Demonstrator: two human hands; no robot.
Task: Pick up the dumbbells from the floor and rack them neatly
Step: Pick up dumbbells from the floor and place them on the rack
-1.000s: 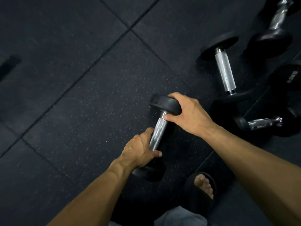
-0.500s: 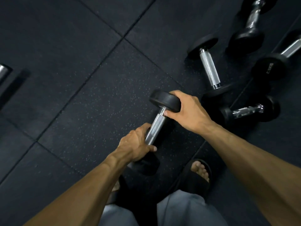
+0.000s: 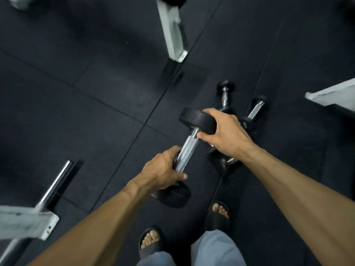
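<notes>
Open black rubber tiled floor (image 3: 80,104) spreads across the left and middle of the frame, with a white metal frame leg (image 3: 172,31) coming down at the top centre, another white frame end (image 3: 334,96) at the right edge, and a white bracket with a chrome bar (image 3: 55,187) at the lower left. The floor is dark, speckled, and cut by seams. Three more black dumbbells with chrome handles (image 3: 225,96) lie close together on it right of centre, partly behind my right arm. In the middle of the frame I hold the black round-headed dumbbell with a knurled chrome handle (image 3: 189,148) above the floor, tilted. My left hand (image 3: 163,171) has a closed grip around the handle's lower end; my right hand (image 3: 224,131) grips the upper head, fingers curled over its rim. My black slide sandals (image 3: 151,244) stand below.
</notes>
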